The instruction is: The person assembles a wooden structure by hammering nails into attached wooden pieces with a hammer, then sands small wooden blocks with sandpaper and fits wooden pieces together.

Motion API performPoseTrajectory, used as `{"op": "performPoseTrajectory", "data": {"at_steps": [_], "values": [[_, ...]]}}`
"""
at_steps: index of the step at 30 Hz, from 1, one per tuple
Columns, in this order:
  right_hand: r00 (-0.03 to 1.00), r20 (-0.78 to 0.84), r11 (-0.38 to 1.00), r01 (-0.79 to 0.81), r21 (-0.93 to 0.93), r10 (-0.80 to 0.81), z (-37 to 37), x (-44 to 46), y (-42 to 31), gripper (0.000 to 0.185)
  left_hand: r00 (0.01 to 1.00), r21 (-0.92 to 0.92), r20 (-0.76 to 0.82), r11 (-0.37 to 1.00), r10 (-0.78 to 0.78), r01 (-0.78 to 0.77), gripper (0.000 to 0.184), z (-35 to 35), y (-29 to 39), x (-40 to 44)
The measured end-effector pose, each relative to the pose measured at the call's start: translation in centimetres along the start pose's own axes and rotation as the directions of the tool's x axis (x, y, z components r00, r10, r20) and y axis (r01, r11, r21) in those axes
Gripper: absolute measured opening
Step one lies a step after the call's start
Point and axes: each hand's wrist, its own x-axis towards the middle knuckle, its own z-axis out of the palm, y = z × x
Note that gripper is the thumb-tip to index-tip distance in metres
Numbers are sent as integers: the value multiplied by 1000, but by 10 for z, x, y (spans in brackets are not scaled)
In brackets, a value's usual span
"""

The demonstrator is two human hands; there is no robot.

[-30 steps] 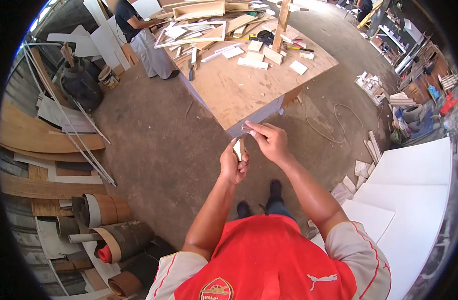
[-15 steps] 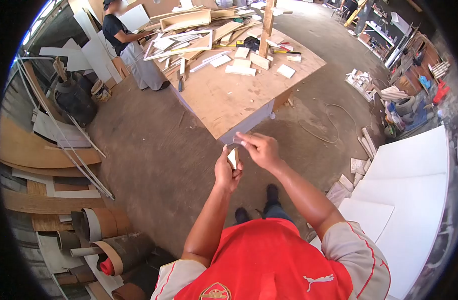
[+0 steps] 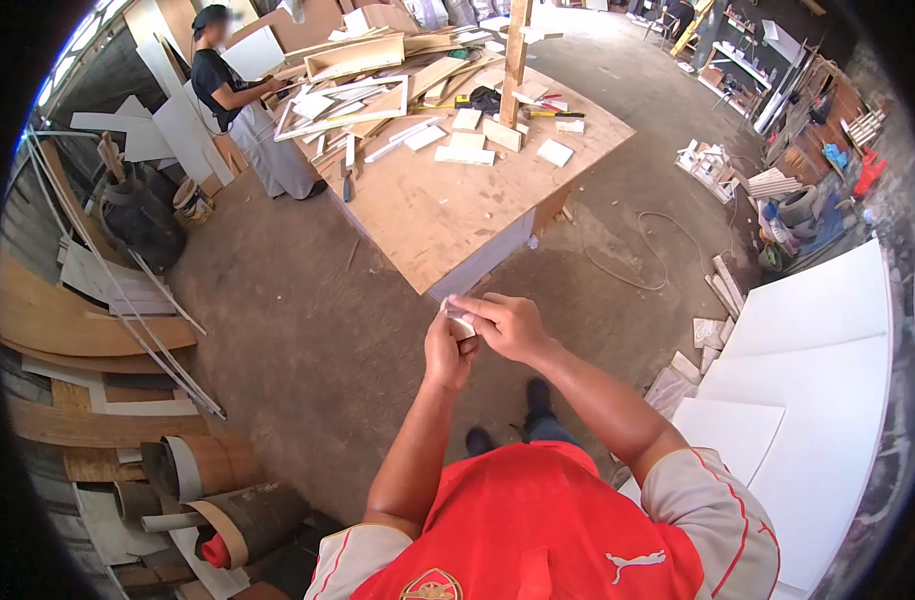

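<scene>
In the middle of the view, just off the workbench's near corner, my left hand (image 3: 445, 352) is wrapped round a small pale wood block (image 3: 462, 328). My right hand (image 3: 507, 325) is closed right above the block, its fingertips at the block's upper end. Between those fingertips is a small thin piece that I cannot make out. The plywood-topped workbench (image 3: 447, 220) lies beyond both hands. Loose boards, a white frame (image 3: 402, 97) and several small white-faced blocks (image 3: 554, 152) rest on it.
Another person (image 3: 239, 105) stands at the bench's far left side. An upright post (image 3: 515, 65) rises from the bench. Rolled sheets (image 3: 247, 525) and curved panels (image 3: 97, 310) lie on the left. White boards (image 3: 807, 380) lean at right, near a cord (image 3: 617, 280) on the floor.
My right hand has come down and left onto the block, closing the gap to my left hand. The view has shifted, so the bench sits further left. The other person's head now shows fully.
</scene>
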Motion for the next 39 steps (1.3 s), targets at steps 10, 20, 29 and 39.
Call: {"op": "performPoseTrajectory", "data": {"at_steps": [10, 20, 29, 39], "values": [[993, 104, 986, -41, -159, 58, -1, -3, 5, 31, 1000, -39, 7, 999, 17, -17, 29, -6, -7, 5], [990, 94, 994, -105, -38, 108, -4, -7, 4, 36, 997, -72, -72, 997, 5, -10, 30, 14, -14, 15], [998, -5, 989, -69, -131, 69, -23, 0, 10, 34, 993, 23, -101, 998, 61, -58, 49, 37, -20, 20], [975, 57, 937, -221, 270, 214, -22, -1, 28, 34, 991, -8, -133, 1000, 14, -15, 58, 31, -32, 43]]}}
